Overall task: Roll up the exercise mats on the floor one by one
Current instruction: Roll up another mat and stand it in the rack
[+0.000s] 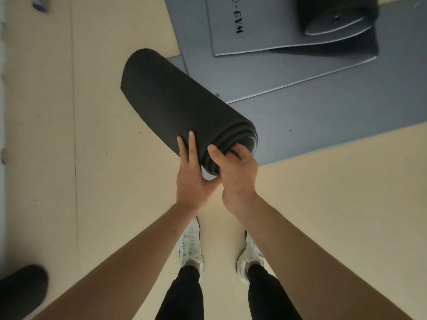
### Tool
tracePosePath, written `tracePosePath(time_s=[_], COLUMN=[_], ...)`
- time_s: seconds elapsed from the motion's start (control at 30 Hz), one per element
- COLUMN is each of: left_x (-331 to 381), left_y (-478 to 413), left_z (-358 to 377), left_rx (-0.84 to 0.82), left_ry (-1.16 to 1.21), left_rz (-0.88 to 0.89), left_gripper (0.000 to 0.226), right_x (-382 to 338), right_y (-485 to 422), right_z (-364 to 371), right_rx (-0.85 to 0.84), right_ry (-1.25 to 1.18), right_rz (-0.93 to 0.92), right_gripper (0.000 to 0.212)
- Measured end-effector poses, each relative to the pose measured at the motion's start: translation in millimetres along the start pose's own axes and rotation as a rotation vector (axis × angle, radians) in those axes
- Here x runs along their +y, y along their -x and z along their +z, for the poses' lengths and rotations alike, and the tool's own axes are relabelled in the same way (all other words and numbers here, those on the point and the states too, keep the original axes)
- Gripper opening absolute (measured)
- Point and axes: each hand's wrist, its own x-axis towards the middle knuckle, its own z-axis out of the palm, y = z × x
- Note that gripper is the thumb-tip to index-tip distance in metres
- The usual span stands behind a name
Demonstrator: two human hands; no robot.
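A black rolled mat (175, 105) is lifted off the floor, pointing away to the upper left. My right hand (235, 172) grips its near end, thumb on the outside and fingers tucked into the coil. My left hand (193, 174) lies flat against the roll's left side near that end, fingers straight. Several grey mats (300, 107) lie flat and overlapping on the floor to the upper right, one printed with "GYM". A partly rolled mat (335, 17) rests on top of them at the top right.
Beige floor (92, 181) spreads to the left and around my white shoes (191, 248). A dark rounded object (20, 289) sits at the bottom left corner. A small grey and blue item (40, 3) lies at the top left, next to a wall edge.
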Motion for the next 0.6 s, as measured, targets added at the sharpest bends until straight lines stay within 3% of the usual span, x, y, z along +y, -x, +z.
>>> tracePosePath(time_s=[0.23, 0.43, 0.57, 0.6], left_x=[22.7, 53.8, 75.1, 81.6], left_y=[24.9, 33.2, 30.8, 30.1], left_z=[-49.5, -116.9, -173.7, -187.5], left_rx=[-0.041, -0.095, -0.108, -0.104], left_ry=[0.061, 0.009, -0.044, -0.036], left_rz=[-0.041, -0.096, -0.105, -0.115], left_gripper=[0.109, 0.093, 0.091, 0.089], right_x=[-23.2, -59.6, -74.7, -81.4], right_y=[48.4, 91.9, 113.1, 113.8], right_z=[4.8, -3.1, -19.6, -20.5], right_rx=[-0.249, -0.433, -0.104, -0.034], right_ry=[-0.041, 0.25, 0.776, 0.832], right_rz=[0.025, -0.104, -0.574, -0.606], right_gripper=[0.038, 0.05, 0.057, 0.065])
